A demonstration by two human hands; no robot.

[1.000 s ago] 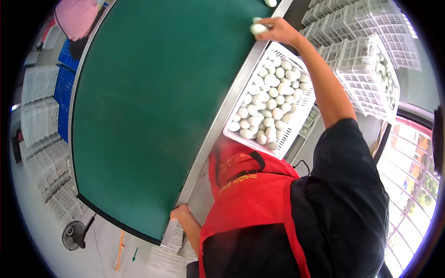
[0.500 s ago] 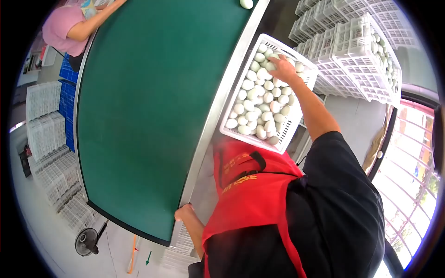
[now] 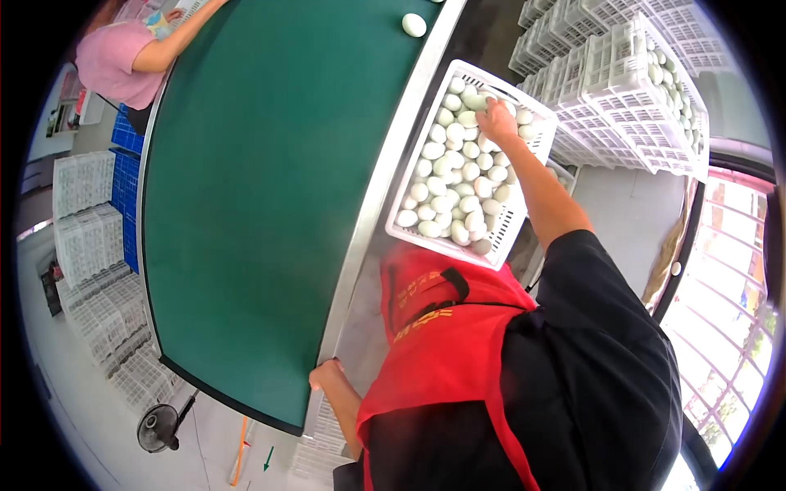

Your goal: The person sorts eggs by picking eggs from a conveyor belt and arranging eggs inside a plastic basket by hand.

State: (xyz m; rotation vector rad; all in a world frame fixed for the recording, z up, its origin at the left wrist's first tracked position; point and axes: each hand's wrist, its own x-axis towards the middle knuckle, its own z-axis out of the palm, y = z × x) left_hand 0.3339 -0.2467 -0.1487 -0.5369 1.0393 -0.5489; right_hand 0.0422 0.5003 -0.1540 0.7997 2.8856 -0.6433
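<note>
My right hand [image 3: 496,123] is in a white plastic crate [image 3: 524,231] filled with pale eggs [image 3: 453,186]. Its fingers are curled down among the eggs at the crate's far side and look closed on one, mostly hidden beneath them. At the near end of a green-topped conveyor table, my left hand [image 3: 327,375] is wrapped round the metal side rail [image 3: 348,278]. The green surface [image 3: 262,204] stretches away from me, and a single egg [image 3: 414,25] lies on it at the far right. Part of another egg shows at the top edge.
Stacked white crates [image 3: 630,90], the front one holding eggs, stand at the right. Across the table are more white crates [image 3: 86,237], blue crates [image 3: 123,176] and a co-worker in a pink top [image 3: 115,53]. A black fan [image 3: 160,427] is near the table's end.
My right hand has gone from spread fingers over the eggs to a tighter, curled grip. The lone egg on the green surface has come nearer. My left hand stays on the rail.
</note>
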